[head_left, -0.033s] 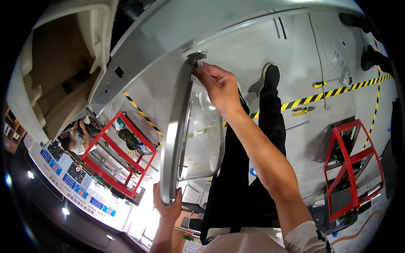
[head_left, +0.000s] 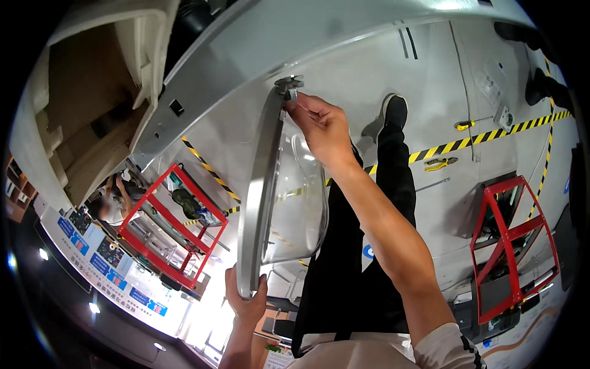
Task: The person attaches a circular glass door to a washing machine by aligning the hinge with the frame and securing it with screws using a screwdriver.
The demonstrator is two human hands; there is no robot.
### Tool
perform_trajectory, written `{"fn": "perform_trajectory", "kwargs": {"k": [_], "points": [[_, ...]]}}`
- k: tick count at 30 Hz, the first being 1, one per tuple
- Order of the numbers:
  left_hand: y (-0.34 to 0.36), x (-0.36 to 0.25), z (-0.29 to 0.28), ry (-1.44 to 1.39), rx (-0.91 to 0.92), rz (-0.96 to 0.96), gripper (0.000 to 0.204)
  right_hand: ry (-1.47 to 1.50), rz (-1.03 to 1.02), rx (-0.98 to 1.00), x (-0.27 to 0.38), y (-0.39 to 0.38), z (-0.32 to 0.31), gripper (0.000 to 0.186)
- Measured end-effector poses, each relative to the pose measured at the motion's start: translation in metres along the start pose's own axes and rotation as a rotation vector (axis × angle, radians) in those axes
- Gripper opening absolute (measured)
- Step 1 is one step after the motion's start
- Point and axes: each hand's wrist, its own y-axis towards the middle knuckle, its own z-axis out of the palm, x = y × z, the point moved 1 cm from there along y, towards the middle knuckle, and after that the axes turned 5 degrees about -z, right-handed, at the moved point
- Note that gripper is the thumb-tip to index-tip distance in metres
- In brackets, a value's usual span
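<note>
A round washing machine door (head_left: 252,203) with a grey rim stands edge-on in front of me, its clear glass bowl (head_left: 298,215) bulging to the right. My left hand (head_left: 246,300) grips the rim at the near end, thumb on one side and fingers on the other. At the far end, my right hand (head_left: 322,126) pinches the metal hinge (head_left: 289,86); its fingertips partly cover the part they hold. Beyond the hinge curves the grey sheet-metal cabinet (head_left: 215,74), which has a small square hole. Whether the hinge touches the cabinet I cannot tell.
Yellow-handled pliers (head_left: 439,164) and a yellow-handled screwdriver (head_left: 465,124) lie on the floor by black-and-yellow tape (head_left: 455,146). Red-framed carts stand left (head_left: 166,227) and right (head_left: 513,237). Another person (head_left: 114,206) is at the far left; a co-worker's shoes (head_left: 541,86) show upper right.
Both hands keep the same hold on the door. The door sits very slightly further right in the picture, and the view has shifted a little.
</note>
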Motion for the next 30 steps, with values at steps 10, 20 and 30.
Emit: {"fn": "perform_trajectory", "kwargs": {"k": [10, 20, 30], "points": [[-0.004, -0.001, 0.010, 0.030, 0.041, -0.004, 0.048, 0.087, 0.066, -0.055, -0.005, -0.003, -0.006, 0.019], [-0.009, 0.016, 0.021, -0.114, 0.051, -0.176, 0.042, -0.029, -0.215, 0.029, -0.036, 0.013, -0.009, 0.021], [-0.007, 0.009, 0.043, -0.053, 0.012, -0.303, 0.045, -0.053, -0.346, 0.027, -0.037, 0.036, 0.000, 0.021]]}}
